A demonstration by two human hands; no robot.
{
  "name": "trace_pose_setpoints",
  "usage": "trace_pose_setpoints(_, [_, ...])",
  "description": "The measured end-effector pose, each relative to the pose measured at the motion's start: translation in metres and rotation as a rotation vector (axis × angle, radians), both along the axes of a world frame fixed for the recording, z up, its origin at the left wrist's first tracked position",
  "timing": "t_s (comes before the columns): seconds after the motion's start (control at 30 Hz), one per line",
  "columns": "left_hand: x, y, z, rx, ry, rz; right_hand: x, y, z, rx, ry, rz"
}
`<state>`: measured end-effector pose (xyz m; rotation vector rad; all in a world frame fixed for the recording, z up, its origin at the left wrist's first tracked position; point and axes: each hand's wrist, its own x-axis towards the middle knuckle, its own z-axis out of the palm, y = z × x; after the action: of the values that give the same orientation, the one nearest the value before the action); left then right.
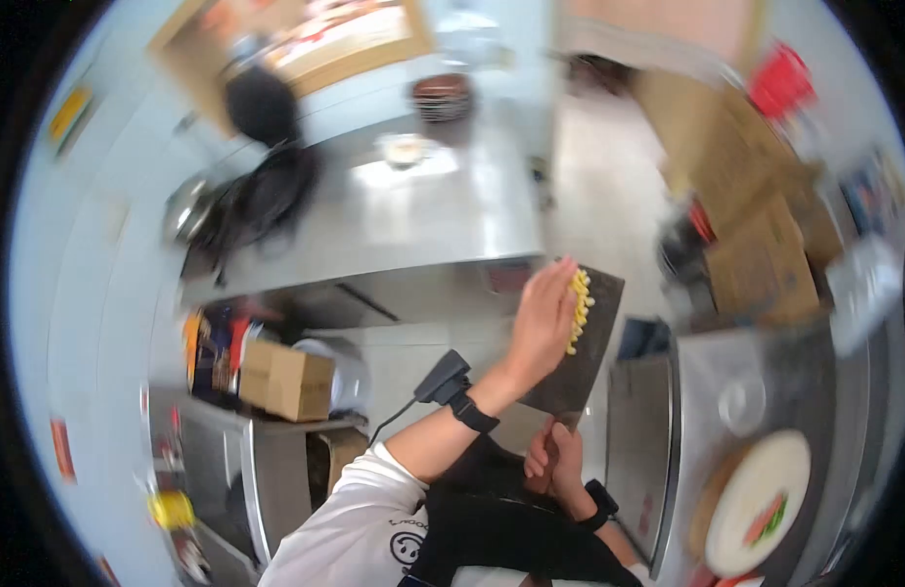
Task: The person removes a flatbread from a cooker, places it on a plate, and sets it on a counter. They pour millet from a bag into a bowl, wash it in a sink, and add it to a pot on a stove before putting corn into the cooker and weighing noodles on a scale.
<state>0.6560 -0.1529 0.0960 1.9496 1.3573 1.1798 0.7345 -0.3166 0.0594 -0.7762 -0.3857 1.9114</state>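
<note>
My right hand (560, 457) is wrapped around the handle of a cleaver, and its broad dark blade (591, 357) points away from me. Small yellow and white diced pieces (579, 308) lie in a strip on the blade. My left hand (547, 318) rests flat over the blade beside these pieces, its fingers stretched out and held together. That hand hides part of the blade and perhaps more of the pieces. The cleaver is in the air over the floor, between the steel counters.
Ahead is a steel counter (413, 230) with a small white dish (404, 150), stacked bowls (442, 98) and black pans (271, 191). On the right counter lies a round white chopping board (761, 499) with red and green food. Cardboard boxes (761, 254) stand at the far right.
</note>
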Motion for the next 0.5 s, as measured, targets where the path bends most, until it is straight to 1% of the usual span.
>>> trace_pose_setpoints(0.07, [-0.065, 0.02, -0.001, 0.018, 0.043, 0.15, -0.038, 0.033, 0.005, -0.09, 0.018, 0.096])
trace_pose_setpoints(0.13, [-0.12, 0.024, 0.013, 0.019, 0.052, 0.275, -0.076, 0.053, 0.007, -0.048, 0.045, 0.225])
trace_pose_setpoints(0.2, [-0.176, 0.031, 0.02, 0.035, 0.141, 0.442, -0.121, 0.072, 0.011, -0.077, 0.106, 0.342])
trace_pose_setpoints(0.23, [-0.222, 0.044, 0.017, 0.069, 0.087, 0.418, -0.167, 0.084, 0.011, -0.04, 0.056, 0.315])
trace_pose_setpoints(0.3, [-0.267, 0.085, 0.005, 0.069, 0.166, 0.544, -0.207, 0.132, 0.002, -0.1, 0.109, 0.387])
trace_pose_setpoints(0.33, [-0.29, 0.105, 0.0, 0.108, 0.15, 0.531, -0.228, 0.157, -0.001, -0.061, 0.097, 0.372])
trace_pose_setpoints(0.37, [-0.31, 0.121, -0.004, 0.11, 0.196, 0.575, -0.245, 0.18, -0.003, -0.059, 0.075, 0.442])
trace_pose_setpoints(0.4, [-0.347, 0.098, 0.007, 0.097, 0.24, 0.66, -0.273, 0.167, 0.008, -0.069, 0.045, 0.551])
trace_pose_setpoints(0.43, [-0.394, 0.092, 0.01, 0.104, 0.234, 0.667, -0.316, 0.168, 0.012, -0.08, 0.06, 0.589])
trace_pose_setpoints(0.47, [-0.427, 0.098, 0.018, 0.074, 0.222, 0.695, -0.346, 0.181, 0.02, -0.08, 0.051, 0.586])
trace_pose_setpoints(0.5, [-0.452, 0.106, 0.021, 0.047, 0.212, 0.729, -0.368, 0.196, 0.023, -0.054, 0.04, 0.632])
